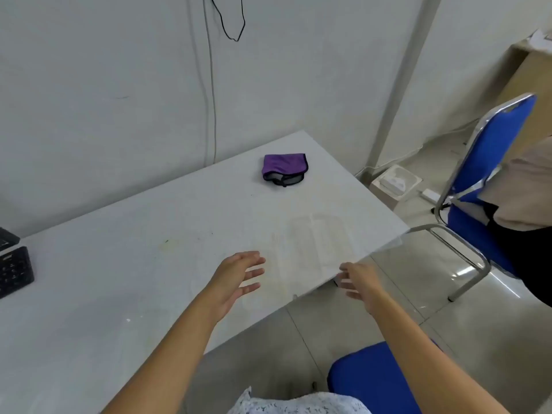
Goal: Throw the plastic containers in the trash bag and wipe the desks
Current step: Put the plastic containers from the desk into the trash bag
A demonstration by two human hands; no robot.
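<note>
Purple cloth (285,169) beyond clear container (316,243); blue chair (490,162) beside desk (119,279).

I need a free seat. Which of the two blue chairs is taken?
The far blue chair right of the desk: another person sits there. The near chair is empty.

A black keyboard (13,268) sits at the left edge of the frame, only partly in view. A thin black cable (231,23) hangs in a loop on the pale wall (104,85) behind, beside a grey cord running down it. To the right, on the tiled floor (433,309), stands a blue chair (490,150) with a chrome frame, and someone in dark trousers sits on it, mostly out of frame. A second blue chair seat (379,377) shows at the bottom. A small white bin (394,183) stands near the wall corner.
</note>
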